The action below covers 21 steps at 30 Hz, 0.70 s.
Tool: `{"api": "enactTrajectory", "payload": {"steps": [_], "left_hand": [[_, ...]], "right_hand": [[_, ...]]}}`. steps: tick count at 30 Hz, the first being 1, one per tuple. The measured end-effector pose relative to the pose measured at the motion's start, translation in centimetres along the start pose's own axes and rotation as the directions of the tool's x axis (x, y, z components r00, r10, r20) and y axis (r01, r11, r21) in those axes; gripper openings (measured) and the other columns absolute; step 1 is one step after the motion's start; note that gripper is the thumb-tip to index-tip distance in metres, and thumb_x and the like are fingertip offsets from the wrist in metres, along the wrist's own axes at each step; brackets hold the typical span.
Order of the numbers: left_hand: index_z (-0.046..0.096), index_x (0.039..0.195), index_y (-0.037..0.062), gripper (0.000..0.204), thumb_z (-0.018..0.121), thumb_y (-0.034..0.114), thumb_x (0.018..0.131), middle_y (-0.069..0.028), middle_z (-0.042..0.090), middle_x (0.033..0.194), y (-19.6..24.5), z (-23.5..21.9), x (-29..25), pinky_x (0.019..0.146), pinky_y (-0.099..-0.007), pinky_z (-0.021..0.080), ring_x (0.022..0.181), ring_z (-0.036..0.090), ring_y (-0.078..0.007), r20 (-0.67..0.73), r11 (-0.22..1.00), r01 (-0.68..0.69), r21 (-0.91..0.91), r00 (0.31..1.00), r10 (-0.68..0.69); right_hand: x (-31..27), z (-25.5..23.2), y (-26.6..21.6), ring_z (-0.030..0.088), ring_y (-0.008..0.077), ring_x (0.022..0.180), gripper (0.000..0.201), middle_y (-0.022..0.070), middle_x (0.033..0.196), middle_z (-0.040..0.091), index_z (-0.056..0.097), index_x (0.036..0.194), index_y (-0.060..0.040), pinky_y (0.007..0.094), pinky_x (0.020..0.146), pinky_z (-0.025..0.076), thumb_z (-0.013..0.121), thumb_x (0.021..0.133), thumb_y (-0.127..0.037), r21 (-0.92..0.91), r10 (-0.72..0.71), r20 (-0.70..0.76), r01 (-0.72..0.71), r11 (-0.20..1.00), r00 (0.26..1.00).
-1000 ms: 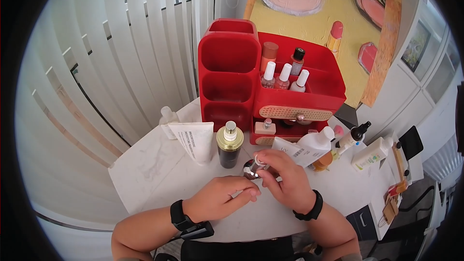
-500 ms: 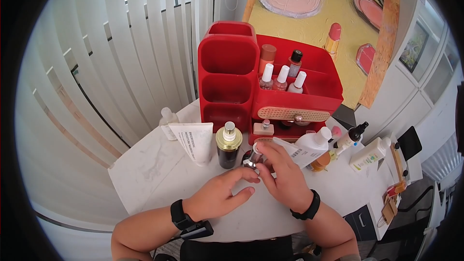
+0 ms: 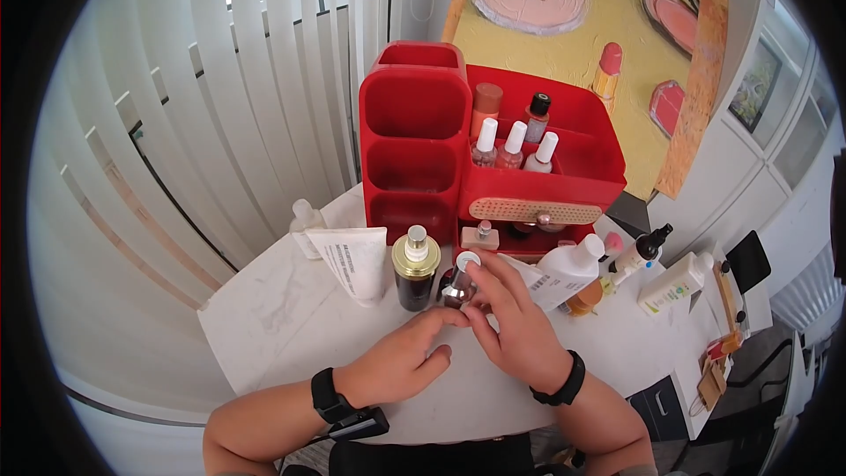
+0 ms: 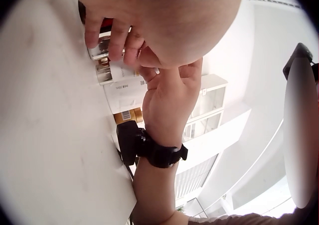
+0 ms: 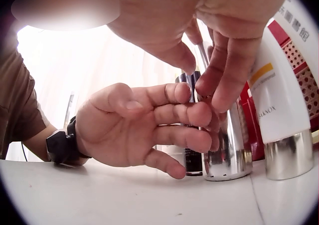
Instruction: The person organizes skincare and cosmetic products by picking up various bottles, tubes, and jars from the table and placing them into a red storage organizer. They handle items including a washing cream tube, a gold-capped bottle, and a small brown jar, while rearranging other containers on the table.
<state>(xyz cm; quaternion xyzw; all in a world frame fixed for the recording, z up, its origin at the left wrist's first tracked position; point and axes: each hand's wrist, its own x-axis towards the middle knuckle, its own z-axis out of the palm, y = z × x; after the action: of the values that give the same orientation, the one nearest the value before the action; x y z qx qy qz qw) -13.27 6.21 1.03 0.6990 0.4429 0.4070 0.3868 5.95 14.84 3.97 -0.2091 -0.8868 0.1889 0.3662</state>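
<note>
A shiny silver bottle (image 3: 459,281) with a pale-topped cap stands upright on the white marbled table, its foot on the surface in the right wrist view. My right hand (image 3: 520,330) is at its right side, with long, loosely bent fingers (image 5: 234,70) beside the upper part. The left hand (image 3: 401,357) reaches in from the front left. Its palm faces the right wrist camera, the fingers (image 5: 182,114) spread and fairly straight, tips close by the silver bottle. Just left of that bottle is a dark bottle (image 3: 415,282) with a gold collar and silver cap.
Behind stands a red organizer (image 3: 414,115) holding nail polish bottles (image 3: 508,154). A white tube (image 3: 357,264) stands on the left. To the right are a white bottle (image 3: 568,269), an amber jar (image 3: 583,298), a black-topped spray bottle (image 3: 641,249) and a white-green bottle (image 3: 674,284).
The silver bottle has shifted slightly away and left, closer to the dark bottle. My right fingers have loosened from around it and straightened. The left fingers have uncurled and moved up near its foot.
</note>
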Motion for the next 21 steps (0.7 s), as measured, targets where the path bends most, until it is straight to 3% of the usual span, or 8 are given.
{"api": "enactTrajectory", "payload": {"steps": [9,18,21], "left_hand": [[0.057,0.112,0.0054,0.023,0.058,0.004,0.089,-0.0157,0.058,0.117,0.07,-0.51,0.30,0.098,-0.0415,0.046,0.112,0.057,-0.0357,0.032,0.995,-0.045,0.088,0.999,0.042],[0.058,0.107,0.0063,0.019,0.064,0.009,0.090,-0.0144,0.060,0.118,0.53,-0.34,0.38,0.099,-0.0420,0.047,0.115,0.057,-0.0353,-0.001,0.991,-0.080,0.110,0.997,0.080],[0.058,0.107,0.0064,0.018,0.065,0.011,0.091,-0.0142,0.060,0.118,0.53,-0.32,0.41,0.099,-0.0418,0.047,0.113,0.057,-0.0356,0.002,0.992,-0.082,0.099,0.997,0.082]], "right_hand": [[-0.02,-0.13,-0.12,0.062,0.0406,0.115,0.059,0.0218,0.148,0.044,0.041,0.149,-0.0046,0.0402,0.081,0.059,0.062,0.094,-0.002,-0.005,0.003,0.027,-0.002,1.000,1.000],[-0.07,-0.18,-0.05,0.062,0.0412,0.116,0.061,0.0215,0.148,0.044,0.040,0.150,-0.0053,0.0409,0.081,0.059,0.061,0.093,-0.001,0.003,0.002,0.030,-0.002,1.000,1.000],[-0.16,-0.24,-0.01,0.066,0.0362,0.108,0.062,0.0221,0.149,0.043,0.039,0.150,-0.0041,0.0395,0.080,0.059,0.061,0.093,0.000,0.009,-0.007,0.034,0.007,1.000,0.999]]}}
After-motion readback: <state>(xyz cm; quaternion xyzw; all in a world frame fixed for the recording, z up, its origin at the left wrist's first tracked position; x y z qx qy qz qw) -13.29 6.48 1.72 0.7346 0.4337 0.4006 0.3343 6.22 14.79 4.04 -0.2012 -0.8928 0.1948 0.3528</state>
